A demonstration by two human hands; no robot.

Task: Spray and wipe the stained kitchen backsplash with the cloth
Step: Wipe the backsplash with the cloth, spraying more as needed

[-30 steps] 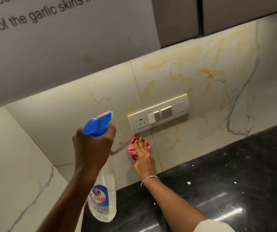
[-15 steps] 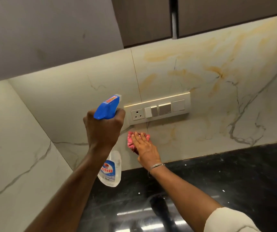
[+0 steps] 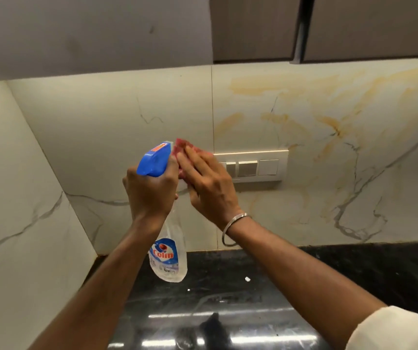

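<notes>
The backsplash (image 3: 329, 117) is pale marble tile with yellow-brown streaks across its right half. My left hand (image 3: 149, 190) grips a clear spray bottle (image 3: 168, 258) with a blue trigger head (image 3: 155, 160), held in front of the wall. My right hand (image 3: 206, 183) presses a pink cloth (image 3: 181, 147) flat against the wall at the left end of the switch plate (image 3: 256, 165). The cloth is mostly hidden under my fingers and behind the bottle's head. The two hands are close together.
A glossy black countertop (image 3: 304, 286) runs below the backsplash, with small white specks on it. Dark cabinets (image 3: 253, 29) hang above. A marble side wall (image 3: 21, 198) closes the corner on the left. A bangle (image 3: 230, 228) circles my right wrist.
My right hand slid the cloth up from below the switch plate to its left end. The left hand with the bottle stayed beside it. The view tilted and came closer.
</notes>
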